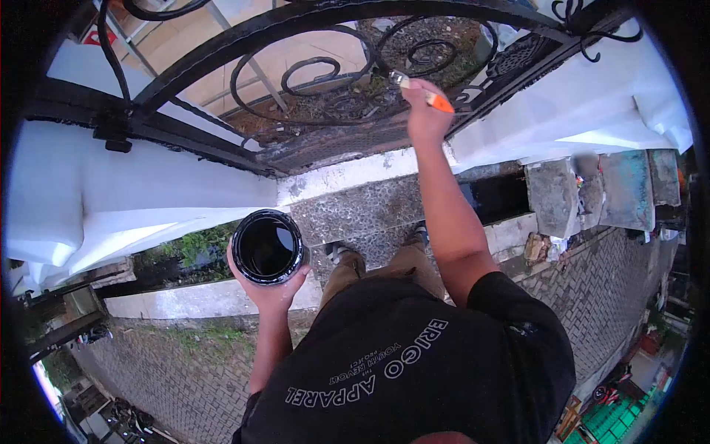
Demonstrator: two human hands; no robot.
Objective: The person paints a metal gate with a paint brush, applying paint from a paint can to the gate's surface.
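Observation:
My left hand (275,296) is wrapped around an open paint can (268,248), held out to the left of my body. Black paint fills part of the can and coats its rim. In my right hand (427,118) is a paintbrush (440,102) with an orange-tipped handle. Its metal band and bristle end point up and left, overlapping the scrollwork of a black wrought-iron gate (325,70) in this view. Curled bars and a thick curved rail make up the gate, and a mesh panel (333,146) runs along its lower part.
White walls (170,166) flank the gate on both sides. I stand on a pebbled concrete slab (355,211) over a drainage ditch (492,201). Stacked concrete slabs (625,189) lie to the right, and brick paving (170,377) stretches behind me.

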